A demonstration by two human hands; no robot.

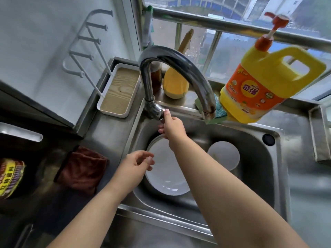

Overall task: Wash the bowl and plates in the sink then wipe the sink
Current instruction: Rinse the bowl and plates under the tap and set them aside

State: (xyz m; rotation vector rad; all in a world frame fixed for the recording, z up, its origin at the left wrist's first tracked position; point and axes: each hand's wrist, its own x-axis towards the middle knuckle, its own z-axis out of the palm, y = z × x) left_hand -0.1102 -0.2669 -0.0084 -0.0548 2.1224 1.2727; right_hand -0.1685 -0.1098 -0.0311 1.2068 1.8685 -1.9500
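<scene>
Right hand (172,127) pinches the tap handle (160,114) in its grip; left hand (136,165) hovers loosely spread, empty, over white plates (166,176) in the sink (250,176), bowl (223,154) alongside. Opening the tap hard could splash water onto the tabletop (111,133)

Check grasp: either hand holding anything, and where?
Right hand grips the faucet by the handle at its base. Left hand holds nothing, fingers loosely curled over the plate in the sink.
</scene>
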